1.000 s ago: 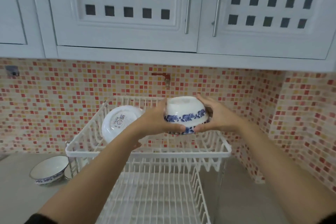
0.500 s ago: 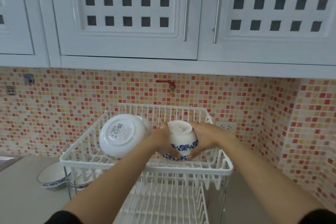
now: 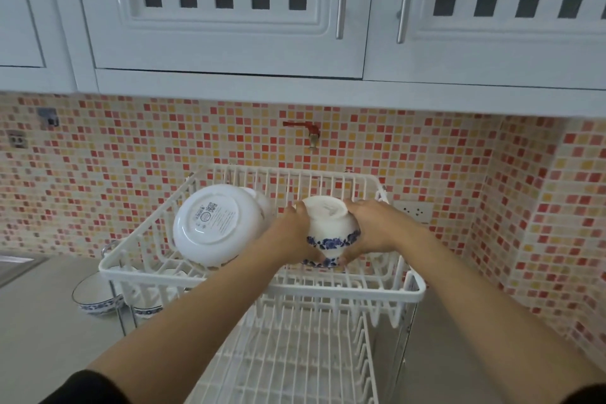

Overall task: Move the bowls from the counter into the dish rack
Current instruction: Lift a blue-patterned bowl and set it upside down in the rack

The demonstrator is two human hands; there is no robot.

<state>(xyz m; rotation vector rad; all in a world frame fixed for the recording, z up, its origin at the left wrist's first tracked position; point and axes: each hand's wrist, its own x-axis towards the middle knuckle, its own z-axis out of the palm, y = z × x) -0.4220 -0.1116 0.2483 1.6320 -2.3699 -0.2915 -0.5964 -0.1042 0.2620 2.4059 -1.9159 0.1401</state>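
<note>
A white bowl with a blue flower band [image 3: 331, 229] is upside down and tilted, low in the upper tier of the white wire dish rack [image 3: 414, 292]. My left hand [image 3: 290, 233] grips its left side and my right hand [image 3: 373, 228] its right side. A larger white bowl [image 3: 214, 223] leans on its edge in the rack's left half, base toward me, with another white piece partly hidden behind it. Two blue-rimmed bowls stand on the grey counter: one [image 3: 95, 295] left of the rack, one [image 3: 147, 309] partly behind the rack's leg.
The rack's lower tier [image 3: 288, 361] lies open below my forearms. White wall cabinets [image 3: 229, 10] hang overhead. A red tap [image 3: 305, 129] sticks out of the mosaic wall behind the rack. A sink edge [image 3: 13, 267] shows at far left.
Both hands have lowered the blue-flowered bowl from above the rack into its upper tier and tilted it. The view has shifted downward.
</note>
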